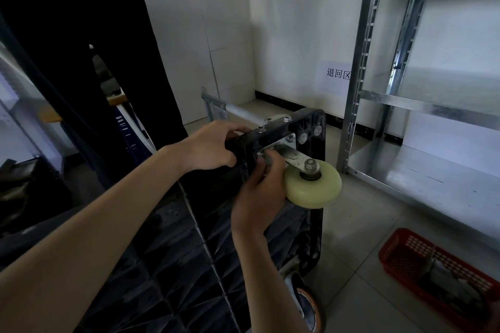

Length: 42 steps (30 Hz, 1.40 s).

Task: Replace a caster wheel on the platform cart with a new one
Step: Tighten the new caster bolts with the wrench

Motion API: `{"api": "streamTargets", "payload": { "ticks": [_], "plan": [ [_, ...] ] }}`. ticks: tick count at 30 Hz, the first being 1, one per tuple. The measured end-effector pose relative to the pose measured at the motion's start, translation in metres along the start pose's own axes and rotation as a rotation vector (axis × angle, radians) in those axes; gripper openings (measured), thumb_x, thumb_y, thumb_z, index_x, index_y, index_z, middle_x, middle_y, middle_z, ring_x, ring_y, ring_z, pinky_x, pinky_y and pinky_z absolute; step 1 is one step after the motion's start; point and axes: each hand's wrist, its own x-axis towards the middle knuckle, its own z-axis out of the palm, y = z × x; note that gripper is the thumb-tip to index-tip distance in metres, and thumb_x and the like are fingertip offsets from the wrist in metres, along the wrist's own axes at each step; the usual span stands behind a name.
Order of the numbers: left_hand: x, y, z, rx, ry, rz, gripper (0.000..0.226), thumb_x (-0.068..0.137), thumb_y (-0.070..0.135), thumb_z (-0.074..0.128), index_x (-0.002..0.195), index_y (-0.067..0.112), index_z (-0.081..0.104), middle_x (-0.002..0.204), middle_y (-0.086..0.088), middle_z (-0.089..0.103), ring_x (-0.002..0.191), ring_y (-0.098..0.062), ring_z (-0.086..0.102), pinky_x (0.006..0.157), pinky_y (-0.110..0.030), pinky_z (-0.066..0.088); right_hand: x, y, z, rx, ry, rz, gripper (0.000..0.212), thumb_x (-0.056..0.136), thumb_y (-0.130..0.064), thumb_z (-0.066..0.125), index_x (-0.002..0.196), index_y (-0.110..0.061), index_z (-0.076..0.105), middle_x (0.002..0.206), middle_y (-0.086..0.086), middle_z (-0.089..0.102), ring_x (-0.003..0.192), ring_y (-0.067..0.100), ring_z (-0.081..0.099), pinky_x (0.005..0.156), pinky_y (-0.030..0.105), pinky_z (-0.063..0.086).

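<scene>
The black platform cart (pixel 205 251) stands tipped on its side, ribbed underside towards me. A cream caster wheel (pixel 313 188) in a metal bracket (pixel 293 155) sits at the cart's upper corner. My left hand (pixel 211 147) grips the cart's top edge beside the bracket plate. My right hand (pixel 261 192) is just left of the wheel, its fingertips pinching a nut or bolt (pixel 262 154) on the bracket's mounting plate. A second caster with an orange-rimmed wheel (pixel 307 303) is at the cart's lower corner.
A red plastic basket (pixel 400 251) holding dark metal parts lies on the tiled floor at the lower right. A galvanised metal shelf rack (pixel 378 105) stands to the right. The cart's folded handle (pixel 240 111) rests on the floor behind. Dark fabric (pixel 67 62) hangs at the left.
</scene>
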Motion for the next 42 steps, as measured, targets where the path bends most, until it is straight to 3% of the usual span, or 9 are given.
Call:
{"api": "streamTargets", "payload": {
  "ticks": [5,10,17,23,26,33,38,42],
  "plan": [
    [0.000,0.002,0.001,0.004,-0.001,0.018,0.063,0.077,-0.010,0.069,0.118,0.036,0.053,0.112,0.003,0.070,0.099,-0.006,0.065,0.089,-0.032,0.052,0.002,-0.003,0.004,-0.023,0.016,0.023,0.017,0.105,-0.038,0.041,0.117,-0.030,0.051,0.096,-0.009,0.069,0.084,0.012,0.065,0.068,0.038,0.053],
    [0.001,-0.001,0.000,0.005,-0.002,-0.006,0.065,0.077,-0.009,0.070,0.123,0.034,0.055,0.111,0.006,0.070,0.101,-0.009,0.064,0.090,-0.029,0.052,0.001,-0.001,0.000,-0.036,0.004,-0.033,0.022,0.108,-0.028,0.039,0.125,-0.037,0.050,0.105,-0.013,0.069,0.094,0.008,0.065,0.073,0.029,0.051],
    [-0.002,0.002,0.001,0.033,0.006,-0.006,0.069,0.076,-0.008,0.070,0.135,0.025,0.056,0.113,0.003,0.071,0.102,-0.016,0.067,0.095,-0.037,0.053,0.002,-0.003,0.001,-0.064,-0.026,0.038,0.017,0.106,-0.038,0.034,0.118,-0.035,0.047,0.098,-0.015,0.067,0.087,0.010,0.064,0.069,0.040,0.053],
    [-0.003,0.003,0.000,0.046,0.000,-0.004,0.068,0.077,-0.008,0.069,0.134,0.027,0.056,0.109,0.006,0.071,0.100,-0.013,0.067,0.093,-0.036,0.054,0.005,-0.006,-0.001,-0.128,-0.060,0.040,0.019,0.107,-0.034,0.034,0.120,-0.030,0.046,0.100,-0.011,0.067,0.085,0.010,0.061,0.059,0.022,0.040],
    [-0.003,0.003,0.001,0.043,0.010,0.001,0.067,0.077,-0.008,0.070,0.128,0.032,0.055,0.111,0.005,0.071,0.102,-0.013,0.066,0.096,-0.037,0.052,0.004,-0.007,0.001,-0.158,-0.060,0.021,0.018,0.107,-0.034,0.032,0.119,-0.028,0.044,0.099,-0.009,0.066,0.083,0.012,0.060,0.057,0.022,0.035],
    [-0.002,0.002,0.001,0.025,0.012,0.006,0.064,0.077,-0.008,0.070,0.120,0.037,0.053,0.115,0.001,0.071,0.106,-0.016,0.065,0.100,-0.041,0.050,0.004,-0.007,-0.006,-0.102,-0.082,-0.028,0.019,0.108,-0.026,0.039,0.123,-0.025,0.051,0.103,-0.013,0.064,0.085,0.003,0.057,0.061,0.013,0.039],
    [-0.002,0.001,0.001,0.030,0.008,-0.001,0.066,0.077,-0.007,0.070,0.126,0.034,0.056,0.112,0.005,0.071,0.106,-0.015,0.066,0.098,-0.039,0.051,0.006,-0.010,-0.009,-0.033,-0.125,0.035,0.024,0.107,-0.022,0.043,0.129,-0.018,0.051,0.092,-0.032,0.041,0.085,-0.004,0.043,0.065,0.007,0.034],
    [0.000,0.000,0.002,0.039,0.007,-0.005,0.067,0.076,-0.007,0.071,0.130,0.030,0.056,0.112,0.006,0.071,0.105,-0.014,0.066,0.098,-0.038,0.052,0.007,-0.009,-0.006,-0.035,-0.106,0.028,0.025,0.106,-0.022,0.043,0.129,-0.015,0.050,0.090,-0.035,0.036,0.082,-0.010,0.037,0.064,0.002,0.035]
  ]
}}
